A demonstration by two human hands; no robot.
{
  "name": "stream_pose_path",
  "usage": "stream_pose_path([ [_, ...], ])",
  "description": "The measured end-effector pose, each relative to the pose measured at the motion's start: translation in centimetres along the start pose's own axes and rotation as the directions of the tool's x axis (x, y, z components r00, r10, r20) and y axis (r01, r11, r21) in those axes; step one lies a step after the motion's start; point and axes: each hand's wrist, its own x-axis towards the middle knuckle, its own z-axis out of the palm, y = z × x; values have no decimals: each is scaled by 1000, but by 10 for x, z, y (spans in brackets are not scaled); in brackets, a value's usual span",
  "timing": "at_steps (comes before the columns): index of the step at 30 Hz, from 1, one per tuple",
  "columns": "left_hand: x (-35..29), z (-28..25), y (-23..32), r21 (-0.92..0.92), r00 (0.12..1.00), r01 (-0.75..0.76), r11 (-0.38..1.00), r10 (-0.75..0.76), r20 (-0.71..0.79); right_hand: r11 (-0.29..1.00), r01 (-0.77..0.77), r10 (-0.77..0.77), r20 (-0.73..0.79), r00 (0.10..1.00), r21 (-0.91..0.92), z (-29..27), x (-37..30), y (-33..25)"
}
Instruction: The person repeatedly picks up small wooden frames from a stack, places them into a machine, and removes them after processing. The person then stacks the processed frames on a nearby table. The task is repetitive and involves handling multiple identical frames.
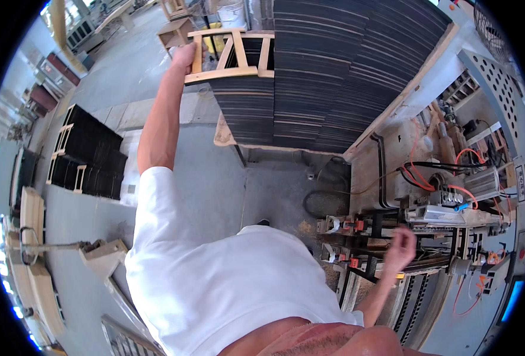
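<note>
My left arm reaches far forward, and my left hand [185, 56] is closed around the left end of a light wooden frame [238, 52] with crossbars. The frame lies on top of a shorter stack of dark panels [244, 107]. To the right of it rises a taller stack of dark panels [351, 71] with thin pale lines between the layers. My right hand [400, 250] hovers above a machine [440, 216] with rails, clamps and hoses. Its fingers are loosely curled and slightly apart, with nothing visible in them.
A pale board [224, 130] supports the stacks. Black stacked panels [87, 151] stand on the floor at left, and pale timber pieces [32, 219] lie farther left. A white bucket [231, 15] is at the back. A lit screen [513, 299] sits at far right.
</note>
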Motion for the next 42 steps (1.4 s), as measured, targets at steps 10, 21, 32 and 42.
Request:
stream_pose_path([
  [10,43,65,-13,478,980,-196,856,150,133,944,-287,327,365,872,-161,138,-117,73],
  [21,-219,169,-51,-503,662,-428,751,639,392,783,-43,38,-21,999,-620,-7,-65,-83],
  [32,-403,307,-252,508,-193,119,853,-482,855,-280,-548,-323,-460,827,-789,-318,-223,-295],
  [42,-481,390,-265,481,-261,-94,872,-488,833,-265,-842,-106,-854,509,-469,-474,-496,-354],
])
